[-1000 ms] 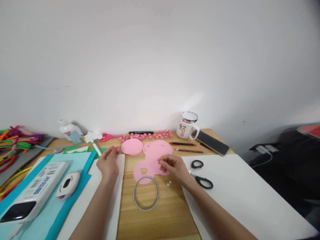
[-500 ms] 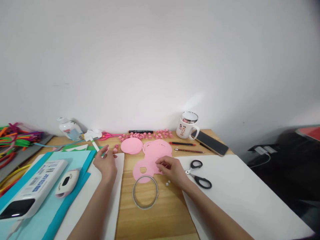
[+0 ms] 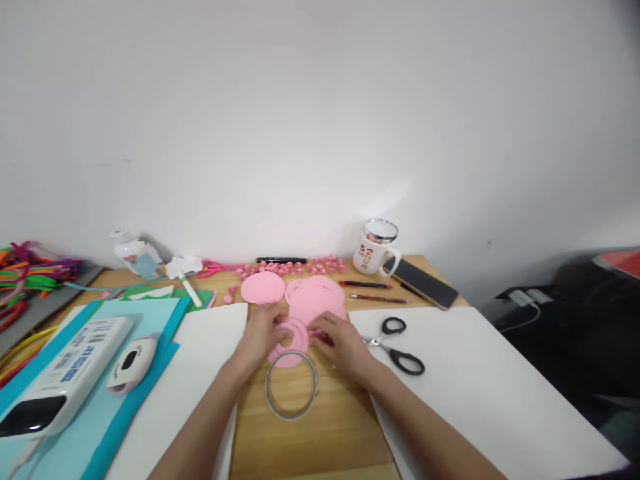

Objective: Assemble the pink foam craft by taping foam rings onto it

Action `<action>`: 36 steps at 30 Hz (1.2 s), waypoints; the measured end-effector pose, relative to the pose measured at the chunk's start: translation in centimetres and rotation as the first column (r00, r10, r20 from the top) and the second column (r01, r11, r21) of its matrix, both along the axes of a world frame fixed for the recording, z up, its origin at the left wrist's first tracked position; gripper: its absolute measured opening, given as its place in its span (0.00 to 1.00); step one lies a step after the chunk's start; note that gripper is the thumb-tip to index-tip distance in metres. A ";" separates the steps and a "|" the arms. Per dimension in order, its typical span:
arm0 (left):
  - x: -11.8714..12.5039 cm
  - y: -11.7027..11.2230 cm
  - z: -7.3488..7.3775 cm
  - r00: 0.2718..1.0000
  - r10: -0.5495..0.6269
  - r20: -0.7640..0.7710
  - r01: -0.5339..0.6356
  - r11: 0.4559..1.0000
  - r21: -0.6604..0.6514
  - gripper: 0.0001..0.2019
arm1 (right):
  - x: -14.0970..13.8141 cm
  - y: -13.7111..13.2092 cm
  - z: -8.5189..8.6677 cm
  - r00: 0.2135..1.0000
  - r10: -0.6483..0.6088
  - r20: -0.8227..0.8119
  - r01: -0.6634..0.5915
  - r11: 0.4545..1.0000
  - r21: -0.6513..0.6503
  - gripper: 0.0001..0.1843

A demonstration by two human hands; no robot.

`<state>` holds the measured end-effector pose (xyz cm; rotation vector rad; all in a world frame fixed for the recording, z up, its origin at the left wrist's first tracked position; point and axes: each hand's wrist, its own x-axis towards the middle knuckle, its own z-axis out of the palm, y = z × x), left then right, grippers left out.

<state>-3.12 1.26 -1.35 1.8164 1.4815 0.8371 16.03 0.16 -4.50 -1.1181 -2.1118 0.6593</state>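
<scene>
My left hand and my right hand meet over a pink paper piece with a hole on the wooden table. Fingers of both hands pinch at this piece, left on its left edge, right on its right edge. Beyond it lie more pink paper shapes and a pink paper disc. A clear tape ring lies just in front of the hands.
Black scissors lie on a white sheet at right. A mug, phone, pencils and small pink rolls stand at the back. At left are blue paper, a white box, a small white device.
My left hand left the small pink roll near the white sheet's top and came right to the pink holed piece. My right hand stayed on that piece.
</scene>
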 end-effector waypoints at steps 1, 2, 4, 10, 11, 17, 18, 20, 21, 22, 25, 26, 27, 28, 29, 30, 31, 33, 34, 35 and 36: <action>-0.1 0.0 -0.1 0.999 -0.036 -0.010 0.036 0.999 0.003 0.04 | 0.0 0.0 0.1 1.000 -0.003 0.010 0.003 1.000 0.006 0.07; -0.1 0.1 -0.2 0.998 -0.067 -0.014 0.068 0.998 0.011 0.05 | -0.1 -0.1 0.1 1.000 -0.008 0.020 0.007 1.000 0.010 0.06; -0.1 0.0 -0.4 0.997 -0.081 -0.002 0.081 0.996 0.029 0.05 | -0.2 -0.1 0.2 1.000 -0.015 0.019 0.015 1.000 0.005 0.05; 0.7 -0.5 0.3 0.980 0.031 0.197 -0.018 0.997 -0.072 0.04 | -0.6 -0.4 0.1 0.965 -0.057 -0.255 -0.008 0.969 -0.245 0.23; 0.9 -0.7 0.6 0.976 0.031 0.217 -0.015 0.997 -0.074 0.06 | -0.6 -0.4 0.2 0.953 -0.061 -0.297 -0.026 0.959 -0.282 0.23; 1.4 -1.3 1.5 0.917 0.091 0.388 -0.058 0.994 -0.094 0.19 | -0.8 -0.3 0.9 0.871 -0.141 -0.470 -0.058 0.922 -0.383 0.10; 1.4 -1.2 1.5 0.906 0.094 0.412 -0.073 0.995 -0.065 0.21 | -0.8 -0.3 1.1 0.843 -0.176 -0.509 -0.055 0.912 -0.407 0.11; 1.3 -0.9 1.3 0.883 0.112 0.457 -0.121 0.993 -0.010 0.24 | -0.6 -0.2 1.4 0.773 -0.258 -0.580 -0.027 0.900 -0.436 0.11; 1.3 -0.8 1.3 0.866 0.138 0.481 -0.154 0.988 -0.007 0.25 | -0.6 -0.2 1.5 0.738 -0.290 -0.609 -0.010 0.898 -0.439 0.12; 1.2 -0.7 1.3 0.846 0.176 0.503 -0.188 0.982 -0.028 0.26 | -0.5 -0.1 1.7 0.708 -0.312 -0.634 0.004 0.899 -0.438 0.12; 1.3 -0.5 1.1 0.794 0.288 0.535 -0.208 0.956 -0.205 0.26 | -0.3 0.0 2.2 0.650 -0.333 -0.683 -0.008 0.896 -0.443 0.14; 1.4 -0.5 1.1 0.779 0.301 0.550 -0.178 0.948 -0.265 0.26 | -0.4 0.0 2.2 0.640 -0.335 -0.691 -0.020 0.892 -0.451 0.15; 1.4 -0.5 1.0 0.767 0.300 0.567 -0.136 0.940 -0.313 0.27 | -0.4 0.0 2.3 0.634 -0.337 -0.696 -0.035 0.887 -0.461 0.15; 1.5 -0.5 0.9 0.743 0.283 0.606 -0.090 0.940 -0.328 0.26 | -0.5 -0.1 2.2 0.633 -0.336 -0.697 -0.055 0.879 -0.473 0.15; 1.5 -0.6 0.8 0.723 0.263 0.638 -0.073 0.948 -0.308 0.24 | -0.6 -0.1 2.2 0.639 -0.332 -0.694 -0.080 0.869 -0.489 0.16; 1.5 -0.6 0.6 0.716 0.231 0.659 -0.051 0.958 -0.281 0.22 | -0.6 -0.2 2.1 0.651 -0.324 -0.687 -0.105 0.857 -0.504 0.16; 1.4 -0.6 0.6 0.707 0.207 0.676 -0.049 0.968 -0.246 0.19 | -0.7 -0.2 2.0 0.666 -0.312 -0.677 -0.128 0.847 -0.516 0.17; 1.3 -0.7 0.5 0.695 0.204 0.689 -0.052 0.971 -0.235 0.15 | -0.6 -0.2 1.9 0.691 -0.306 -0.655 -0.131 0.839 -0.529 0.17; 1.3 -0.7 0.5 0.695 0.208 0.689 -0.046 0.968 -0.246 0.15 | -0.5 -0.1 1.9 0.697 -0.316 -0.644 -0.108 0.841 -0.530 0.17; 1.2 -0.8 0.6 0.699 0.212 0.683 -0.033 0.964 -0.265 0.15 | -0.4 0.0 2.0 0.698 -0.331 -0.635 -0.077 0.847 -0.526 0.17; 1.3 -0.8 0.7 0.707 0.210 0.676 -0.011 0.958 -0.286 0.15 | -0.3 0.0 2.0 0.696 -0.343 -0.631 -0.048 0.854 -0.517 0.17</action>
